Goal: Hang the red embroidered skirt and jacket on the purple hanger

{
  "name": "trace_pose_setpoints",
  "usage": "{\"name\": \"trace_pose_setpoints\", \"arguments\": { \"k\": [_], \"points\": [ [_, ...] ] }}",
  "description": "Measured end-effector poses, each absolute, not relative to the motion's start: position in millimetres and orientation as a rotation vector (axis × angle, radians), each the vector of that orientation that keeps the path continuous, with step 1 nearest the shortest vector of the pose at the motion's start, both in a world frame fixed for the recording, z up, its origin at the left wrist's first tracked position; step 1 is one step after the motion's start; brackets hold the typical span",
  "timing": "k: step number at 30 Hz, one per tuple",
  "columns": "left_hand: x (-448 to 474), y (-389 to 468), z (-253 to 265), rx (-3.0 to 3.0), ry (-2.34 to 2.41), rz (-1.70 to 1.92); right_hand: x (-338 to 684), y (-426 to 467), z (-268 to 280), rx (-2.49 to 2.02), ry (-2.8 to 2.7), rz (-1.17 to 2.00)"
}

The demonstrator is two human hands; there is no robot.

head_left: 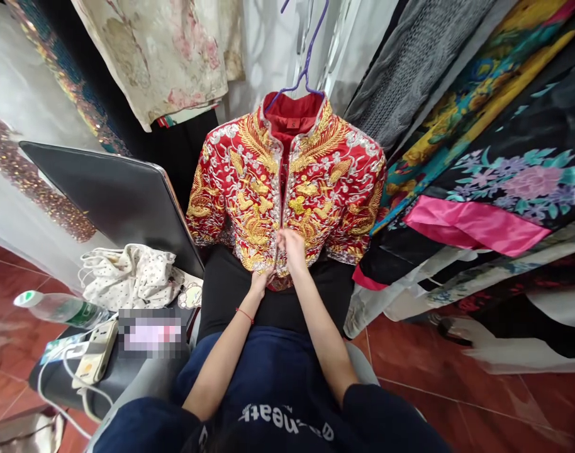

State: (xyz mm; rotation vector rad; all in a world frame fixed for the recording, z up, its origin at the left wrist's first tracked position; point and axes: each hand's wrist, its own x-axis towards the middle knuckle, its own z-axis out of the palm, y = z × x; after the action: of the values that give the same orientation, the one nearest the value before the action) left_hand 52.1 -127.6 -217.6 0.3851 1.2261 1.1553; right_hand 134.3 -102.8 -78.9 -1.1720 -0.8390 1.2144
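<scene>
A red jacket [250,182] with gold and silver embroidery hangs in front of me on a purple wire hanger [308,53]. Its stand collar is up, and a small red label shows inside the neck. The front edges meet lower down and part toward the collar. Low on the front opening, my left hand [262,280] pinches the jacket's bottom edge. Slightly higher, my right hand [291,244] is closed at the front edge, its fingertips against the cloth. Whatever small fastener may lie under the right fingers is hidden.
Beside me on the left stand a black chair back [112,198], a dotted white cloth [129,274], a plastic bottle [61,307] and a power strip [96,352] with white cables. Flowered garments [514,179] hang close on the right, and a floral cloth [169,50] hangs upper left.
</scene>
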Motion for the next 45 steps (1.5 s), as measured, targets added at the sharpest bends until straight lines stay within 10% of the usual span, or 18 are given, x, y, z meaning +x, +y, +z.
{"name": "trace_pose_setpoints", "arguments": {
  "k": [6, 17, 45],
  "points": [
    [31, -129, -188, 0.605, 1.318, 1.011, 135, -80, 9, -0.825, -1.162, 0.985],
    [29, -61, -29, 2.055, 1.615, 1.321, 131, -78, 2, -0.817, -1.161, 1.074],
    [8, -19, 5, 2.143, 1.444, 1.466, 150, -3, 49, -1.294, -1.324, 0.658]
  ]
}}
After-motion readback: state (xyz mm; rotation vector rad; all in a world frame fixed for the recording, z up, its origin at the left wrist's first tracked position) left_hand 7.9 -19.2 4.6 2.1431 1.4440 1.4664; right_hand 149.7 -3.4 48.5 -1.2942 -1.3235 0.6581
